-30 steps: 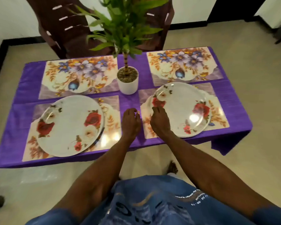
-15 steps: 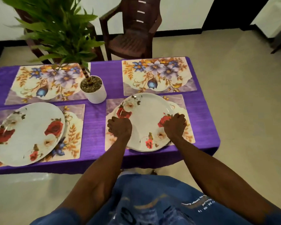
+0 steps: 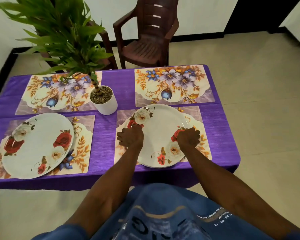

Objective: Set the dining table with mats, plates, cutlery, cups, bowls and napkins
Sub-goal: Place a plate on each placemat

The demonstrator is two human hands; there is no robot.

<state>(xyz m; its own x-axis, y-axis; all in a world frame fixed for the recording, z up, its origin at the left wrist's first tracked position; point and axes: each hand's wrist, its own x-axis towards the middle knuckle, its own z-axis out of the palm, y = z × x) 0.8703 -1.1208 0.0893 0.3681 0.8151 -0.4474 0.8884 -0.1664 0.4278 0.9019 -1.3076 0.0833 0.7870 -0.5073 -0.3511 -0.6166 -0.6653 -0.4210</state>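
My left hand (image 3: 130, 138) and right hand (image 3: 188, 139) curl fingers over opposite rims of near-right plate (image 3: 158, 134); plate between them, equally near.

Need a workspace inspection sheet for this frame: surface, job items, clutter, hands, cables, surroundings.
Surface: table under a purple tablecloth, flat, hanging over the near edge.
Job's things: four floral placemats; far left mat and far right mat bare. Near left plate overhangs its mat to the left. Near right plate sits on the near right mat. No cutlery, cups, bowls or napkins seen.
Clutter: potted plant in a white pot between the mats, leaves over the far left mat.
Hands: left hand and right hand curled on opposite rims of the near right plate.
Cables: nothing seen.
Surroundings: brown plastic chair beyond the table, tiled floor, white wall.
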